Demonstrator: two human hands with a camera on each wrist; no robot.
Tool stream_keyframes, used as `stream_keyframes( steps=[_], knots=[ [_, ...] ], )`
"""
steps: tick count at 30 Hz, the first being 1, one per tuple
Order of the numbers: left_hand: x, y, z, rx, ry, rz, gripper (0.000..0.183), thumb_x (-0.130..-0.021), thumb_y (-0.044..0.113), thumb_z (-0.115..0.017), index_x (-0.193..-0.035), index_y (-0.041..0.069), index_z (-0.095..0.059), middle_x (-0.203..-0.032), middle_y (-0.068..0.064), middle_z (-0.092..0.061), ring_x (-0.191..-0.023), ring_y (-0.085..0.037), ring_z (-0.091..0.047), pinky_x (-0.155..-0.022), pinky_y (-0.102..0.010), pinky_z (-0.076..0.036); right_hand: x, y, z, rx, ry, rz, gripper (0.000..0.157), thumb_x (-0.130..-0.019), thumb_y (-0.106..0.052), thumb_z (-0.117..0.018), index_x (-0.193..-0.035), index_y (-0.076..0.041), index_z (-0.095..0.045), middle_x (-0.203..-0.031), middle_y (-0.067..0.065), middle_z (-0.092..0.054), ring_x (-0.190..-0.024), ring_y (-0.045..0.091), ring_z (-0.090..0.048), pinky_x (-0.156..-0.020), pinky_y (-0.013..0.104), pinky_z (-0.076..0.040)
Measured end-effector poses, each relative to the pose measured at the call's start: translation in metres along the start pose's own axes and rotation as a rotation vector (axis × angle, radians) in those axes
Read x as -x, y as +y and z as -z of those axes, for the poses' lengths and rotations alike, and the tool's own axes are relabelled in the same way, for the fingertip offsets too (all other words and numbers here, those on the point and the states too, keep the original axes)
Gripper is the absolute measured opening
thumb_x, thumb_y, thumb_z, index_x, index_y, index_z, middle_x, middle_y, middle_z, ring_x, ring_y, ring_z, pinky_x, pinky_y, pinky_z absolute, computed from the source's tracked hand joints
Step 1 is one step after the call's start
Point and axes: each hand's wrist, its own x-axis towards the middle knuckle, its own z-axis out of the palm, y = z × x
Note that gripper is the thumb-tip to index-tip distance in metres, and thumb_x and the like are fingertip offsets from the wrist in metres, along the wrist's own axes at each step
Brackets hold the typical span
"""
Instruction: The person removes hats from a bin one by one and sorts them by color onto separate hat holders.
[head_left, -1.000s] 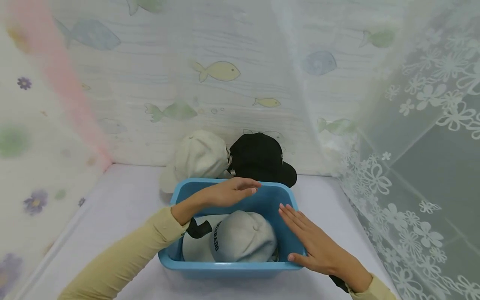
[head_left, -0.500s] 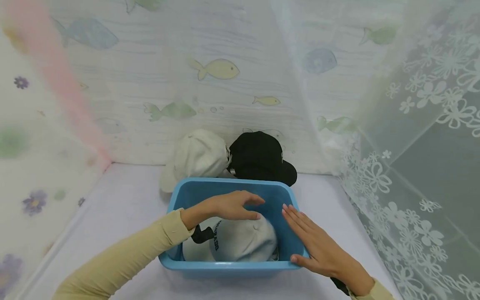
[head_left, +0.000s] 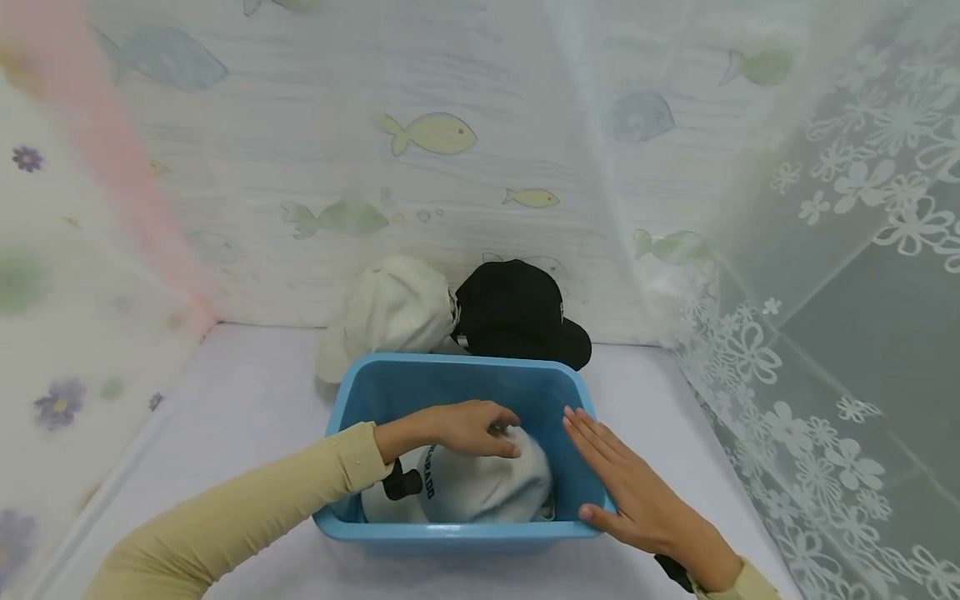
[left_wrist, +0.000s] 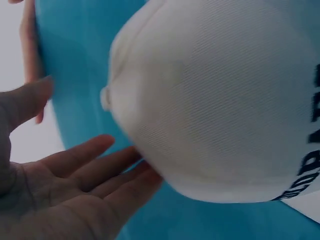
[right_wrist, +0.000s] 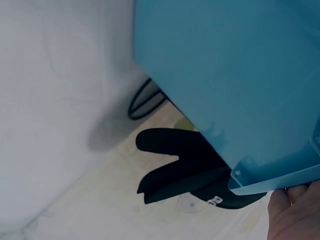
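Observation:
A blue plastic bin [head_left: 450, 533] stands before me with a pale baseball cap [head_left: 487, 487] inside; dark lettering runs across its front. My left hand [head_left: 465, 429] reaches into the bin over the cap. In the left wrist view, the fingertips of that hand [left_wrist: 85, 185] meet the edge of the cap's crown [left_wrist: 215, 100], while the thumb stands well apart. My right hand [head_left: 648, 500] rests at the bin's right rim, fingers extended along it and thumb at the front corner. The right wrist view shows the bin's outer side [right_wrist: 225, 75] beside part of this hand [right_wrist: 297, 215].
Behind the bin sit a cream cap [head_left: 397, 308] and a black cap [head_left: 517, 312] against a fish-print curtain [head_left: 450, 75]. In the right wrist view, several black brims [right_wrist: 185, 165] and a thin black loop [right_wrist: 145, 102] show past the bin. A white cloth [head_left: 247, 400] covers the surface.
My left hand has come down from over the bin's far side to the cap's crown. My right hand has stayed at the rim.

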Motion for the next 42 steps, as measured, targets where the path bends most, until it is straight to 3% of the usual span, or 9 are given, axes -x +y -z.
stream_keyframes(
  steps=[6,11,20,23,26,28,30,37,42],
  knots=[
    [-0.001,-0.009,-0.006,-0.029,-0.018,-0.049,0.054,-0.106,0.038,-0.051,-0.146,0.003,-0.053,-0.140,-0.009,-0.063,-0.127,-0.021,-0.061,-0.102,-0.034,-0.053,-0.002,0.000,-0.001,-0.005,0.001,-0.006,0.083,-0.105,-0.059,-0.037,-0.160,0.001,-0.023,-0.166,0.019,-0.026,-0.158,0.026,-0.014,-0.126,0.022,0.000],
    [-0.004,-0.017,-0.008,-0.078,-0.034,-0.077,0.057,-0.100,0.038,-0.063,-0.146,0.006,-0.055,-0.145,-0.006,-0.059,-0.132,-0.018,-0.056,-0.107,-0.032,-0.048,-0.002,0.000,-0.002,0.003,0.004,-0.019,0.081,-0.104,-0.057,-0.040,-0.161,0.000,-0.023,-0.168,0.014,-0.022,-0.158,0.024,-0.013,-0.126,0.022,0.000],
    [-0.009,-0.025,-0.016,-0.193,-0.014,-0.125,0.066,-0.091,0.032,-0.078,-0.147,0.007,-0.052,-0.146,-0.009,-0.057,-0.127,-0.016,-0.056,-0.101,-0.026,-0.048,0.002,-0.001,-0.002,-0.010,0.022,-0.032,0.078,-0.105,-0.052,-0.044,-0.162,-0.003,-0.021,-0.168,0.014,-0.023,-0.158,0.024,-0.014,-0.126,0.022,-0.001],
    [-0.008,-0.024,-0.018,-0.199,0.008,-0.102,0.071,-0.089,0.032,-0.080,-0.148,0.006,-0.050,-0.151,-0.011,-0.052,-0.136,-0.024,-0.051,-0.109,-0.034,-0.045,0.002,-0.002,-0.002,-0.010,0.034,-0.028,0.078,-0.105,-0.052,-0.043,-0.161,-0.002,-0.023,-0.169,0.013,-0.023,-0.158,0.025,-0.015,-0.126,0.022,-0.003],
    [-0.006,-0.025,-0.020,-0.200,0.007,-0.059,0.077,-0.089,0.036,-0.079,-0.152,0.007,-0.046,-0.159,-0.014,-0.042,-0.148,-0.035,-0.036,-0.120,-0.048,-0.033,0.000,-0.003,-0.003,-0.014,0.031,-0.032,0.078,-0.105,-0.052,-0.043,-0.161,-0.002,-0.023,-0.169,0.011,-0.022,-0.157,0.024,-0.015,-0.125,0.021,-0.002],
    [-0.005,-0.026,-0.020,-0.207,-0.002,-0.039,0.078,-0.089,0.038,-0.078,-0.154,0.009,-0.044,-0.163,-0.016,-0.035,-0.153,-0.040,-0.025,-0.123,-0.056,-0.024,0.000,-0.003,-0.003,-0.014,0.028,-0.038,0.077,-0.105,-0.052,-0.043,-0.162,-0.003,-0.023,-0.169,0.011,-0.022,-0.158,0.024,-0.014,-0.125,0.021,-0.002],
    [-0.005,-0.027,-0.020,-0.214,-0.013,-0.032,0.079,-0.089,0.040,-0.078,-0.155,0.012,-0.043,-0.164,-0.016,-0.033,-0.153,-0.041,-0.022,-0.123,-0.058,-0.022,-0.001,-0.003,-0.003,-0.016,0.029,-0.040,0.077,-0.105,-0.052,-0.043,-0.162,-0.004,-0.023,-0.169,0.011,-0.022,-0.158,0.023,-0.014,-0.125,0.021,-0.002],
    [-0.008,-0.027,-0.023,-0.207,-0.006,-0.019,0.072,-0.091,0.037,-0.078,-0.153,0.016,-0.049,-0.160,-0.012,-0.041,-0.149,-0.036,-0.034,-0.119,-0.052,-0.034,0.000,-0.002,-0.004,-0.037,0.031,-0.045,0.076,-0.103,-0.047,-0.048,-0.162,-0.005,-0.023,-0.168,0.014,-0.025,-0.158,0.023,-0.014,-0.125,0.021,-0.002],
    [-0.011,-0.029,-0.025,-0.252,-0.019,-0.067,0.065,-0.094,0.032,-0.074,-0.151,0.010,-0.051,-0.154,-0.012,-0.049,-0.143,-0.029,-0.045,-0.116,-0.040,-0.040,-0.001,-0.002,-0.006,-0.034,0.042,-0.028,0.075,-0.102,-0.041,-0.053,-0.161,-0.004,-0.025,-0.168,0.011,-0.025,-0.157,0.023,-0.016,-0.125,0.020,-0.003]
  ],
)
